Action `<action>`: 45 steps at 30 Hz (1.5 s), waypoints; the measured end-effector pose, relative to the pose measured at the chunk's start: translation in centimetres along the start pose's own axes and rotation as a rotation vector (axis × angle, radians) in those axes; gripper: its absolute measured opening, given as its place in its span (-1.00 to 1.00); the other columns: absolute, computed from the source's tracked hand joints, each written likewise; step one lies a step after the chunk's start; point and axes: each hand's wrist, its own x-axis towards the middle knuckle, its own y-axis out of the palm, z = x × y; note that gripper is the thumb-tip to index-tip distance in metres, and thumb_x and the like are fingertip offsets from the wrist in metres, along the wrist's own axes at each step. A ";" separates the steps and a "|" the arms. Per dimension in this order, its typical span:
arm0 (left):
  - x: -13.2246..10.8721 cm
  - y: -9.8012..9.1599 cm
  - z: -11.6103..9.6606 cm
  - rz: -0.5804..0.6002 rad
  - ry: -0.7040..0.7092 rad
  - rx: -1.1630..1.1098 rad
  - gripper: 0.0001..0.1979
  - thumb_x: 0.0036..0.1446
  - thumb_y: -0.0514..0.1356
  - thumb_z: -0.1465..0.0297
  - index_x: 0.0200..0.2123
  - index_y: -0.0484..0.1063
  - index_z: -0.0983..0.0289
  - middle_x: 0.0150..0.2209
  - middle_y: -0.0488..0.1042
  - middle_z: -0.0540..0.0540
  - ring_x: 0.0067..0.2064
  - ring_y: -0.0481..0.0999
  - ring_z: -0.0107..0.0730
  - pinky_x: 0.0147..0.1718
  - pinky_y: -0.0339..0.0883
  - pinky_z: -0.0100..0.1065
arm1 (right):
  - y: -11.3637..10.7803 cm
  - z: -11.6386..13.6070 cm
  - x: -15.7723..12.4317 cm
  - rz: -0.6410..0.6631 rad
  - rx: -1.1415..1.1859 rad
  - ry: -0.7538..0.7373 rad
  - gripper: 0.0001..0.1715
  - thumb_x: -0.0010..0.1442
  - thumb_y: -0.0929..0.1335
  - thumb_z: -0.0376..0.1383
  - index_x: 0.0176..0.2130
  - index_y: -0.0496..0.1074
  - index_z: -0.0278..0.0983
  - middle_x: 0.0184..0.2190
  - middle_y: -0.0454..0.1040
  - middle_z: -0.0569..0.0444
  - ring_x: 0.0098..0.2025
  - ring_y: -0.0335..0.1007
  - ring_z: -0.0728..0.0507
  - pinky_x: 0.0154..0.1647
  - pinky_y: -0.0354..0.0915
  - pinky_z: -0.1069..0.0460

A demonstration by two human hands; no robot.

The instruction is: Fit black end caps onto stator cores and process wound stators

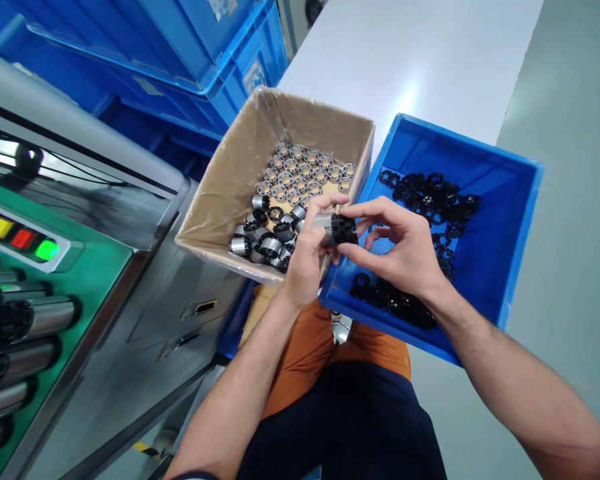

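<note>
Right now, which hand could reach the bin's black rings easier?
Probably the right hand: it's over the blue bin. The left hand grips the metal cylinder; the right touches its black end.

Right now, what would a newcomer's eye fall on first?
Probably the blue bin, right of centre, with its black parts. Beside it, the cardboard box holds rows of metal rings. Over where they meet, the left hand holds a metal cylinder, the right hand at its black end.

Stacked blue crates [180, 40], white tabletop [380, 53], green machine panel [97, 263] (4 visible buttons [23, 238], green aglow)
</note>
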 end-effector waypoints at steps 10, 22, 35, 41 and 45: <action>-0.1 -0.4 -0.3 0.040 0.001 0.023 -0.50 0.49 0.26 -0.07 0.28 0.46 0.08 -0.07 0.48 0.12 -0.26 0.43 -0.24 -0.36 0.33 -0.25 | -0.3 -0.6 -0.1 0.014 0.044 -0.048 -0.53 0.26 0.79 -0.14 0.13 0.85 -0.02 0.00 0.80 0.07 -0.19 0.65 -0.15 -0.15 0.68 -0.09; -0.1 -0.9 0.3 0.136 0.017 0.089 -0.43 0.65 0.07 -0.19 0.34 0.49 0.07 -0.13 0.55 0.09 -0.35 0.40 -0.33 -0.42 0.30 -0.26 | -0.4 -0.7 -0.1 0.037 0.010 -0.162 -0.50 0.28 0.77 -0.28 0.18 0.84 -0.09 -0.03 0.79 0.05 -0.17 0.70 -0.12 -0.09 0.71 -0.03; 1.6 0.2 -0.5 -0.332 -0.004 -0.023 -0.29 0.37 0.34 -0.41 -0.11 0.49 0.16 -0.33 0.68 0.01 -0.51 0.52 -0.48 -0.53 0.38 -0.45 | -0.3 0.1 0.0 -0.122 0.024 -0.193 -0.47 0.28 0.80 -0.04 0.12 0.76 -0.14 0.08 0.78 0.03 -0.26 0.72 -0.07 -0.27 0.76 0.01; 1.5 0.4 -1.0 -0.198 -0.086 -0.105 -0.46 0.51 0.37 -0.14 0.32 0.58 0.04 -0.36 0.48 -0.04 -0.52 0.38 -0.47 -0.56 0.31 -0.41 | -0.2 0.1 0.0 -0.073 0.079 -0.144 -0.47 0.32 0.78 -0.03 0.17 0.77 -0.11 0.10 0.74 0.04 -0.20 0.77 -0.07 -0.17 0.79 0.04; 1.2 0.4 -1.0 -0.096 -0.099 -0.080 -0.48 0.44 0.42 -0.22 0.02 0.57 0.09 -0.35 0.40 -0.04 -0.53 0.29 -0.53 -0.64 0.09 -0.48 | -0.1 -0.2 0.1 -0.106 0.032 -0.167 -0.42 0.26 0.81 -0.10 0.19 0.78 -0.09 0.05 0.79 0.09 -0.18 0.79 -0.09 -0.18 0.77 0.03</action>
